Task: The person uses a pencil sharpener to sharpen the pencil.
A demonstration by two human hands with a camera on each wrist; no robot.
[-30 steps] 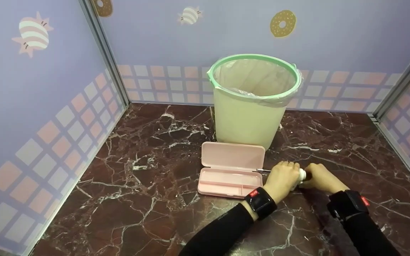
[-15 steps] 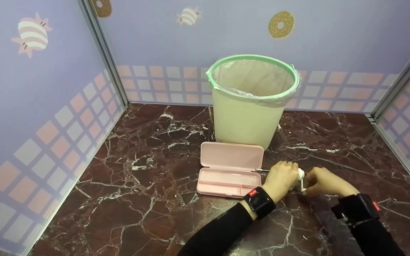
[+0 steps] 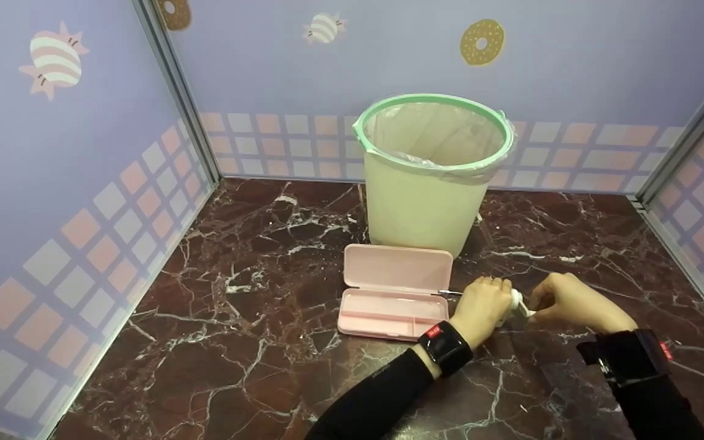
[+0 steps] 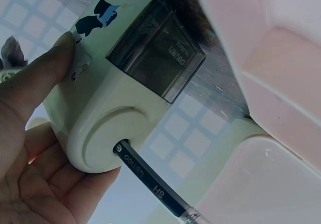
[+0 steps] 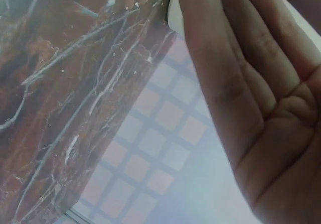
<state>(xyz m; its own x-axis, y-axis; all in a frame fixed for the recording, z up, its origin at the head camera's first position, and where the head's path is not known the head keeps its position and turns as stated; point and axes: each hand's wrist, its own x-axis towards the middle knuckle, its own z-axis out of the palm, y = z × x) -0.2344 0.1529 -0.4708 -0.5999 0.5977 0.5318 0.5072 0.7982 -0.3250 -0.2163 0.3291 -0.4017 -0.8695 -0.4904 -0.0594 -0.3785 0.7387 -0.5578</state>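
Note:
My left hand (image 3: 485,307) grips a white pencil sharpener (image 4: 108,108) with a clear, dark-looking shavings drawer (image 4: 165,53). A dark HB pencil (image 4: 150,176) sticks out of its hole, pointing toward the pink pencil case (image 3: 398,267). My right hand (image 3: 578,304) pinches the end of the white crank handle (image 3: 524,307) on the sharpener's far side. The fingers largely hide the crank knob in the head view. The pencil case lies with its lid up, just left of my left hand; its divided tray shows.
Behind the pencil case stands a pale green trash bin (image 3: 425,211) with a clear liner over its rim. A dark red marble tabletop (image 3: 254,342) lies under everything, with patterned panels (image 3: 266,67) on the sides and back.
My right hand has shifted right and the crank handle has turned, with its end swinging from low to further right. My left hand and the sharpener stay nearly in place.

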